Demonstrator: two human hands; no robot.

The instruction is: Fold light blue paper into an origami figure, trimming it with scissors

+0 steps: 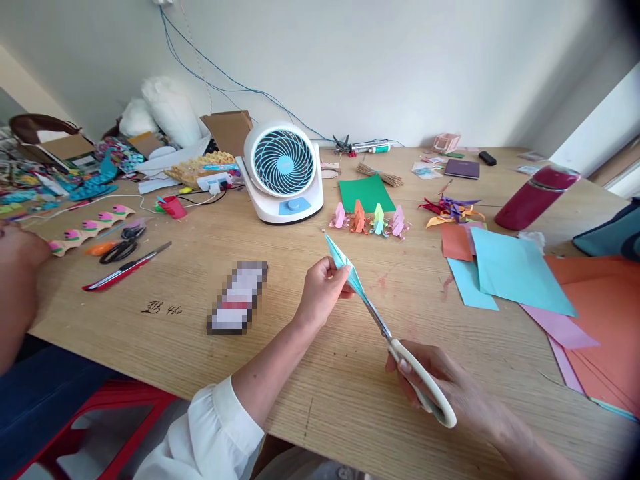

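Note:
Between its thumb and fingers, my left hand [325,287] pinches a folded light-blue paper [339,256] above the table. My right hand [435,380] grips the white handles of a pair of scissors [377,320]. The blades point up and left and meet the lower end of the folded paper; whether they are cutting it is too small to tell. Beyond my hands, several small folded paper figures [359,218] in pink, orange, green and purple stand in a row before a green sheet [366,194].
A white fan [283,167] stands behind. Light-blue sheets [523,270], orange sheets [605,333] and a magenta bottle [535,198] are at right. A phone [238,298], a red knife [125,268] and black-bladed scissors [123,247] lie left, near another person's arm [17,287].

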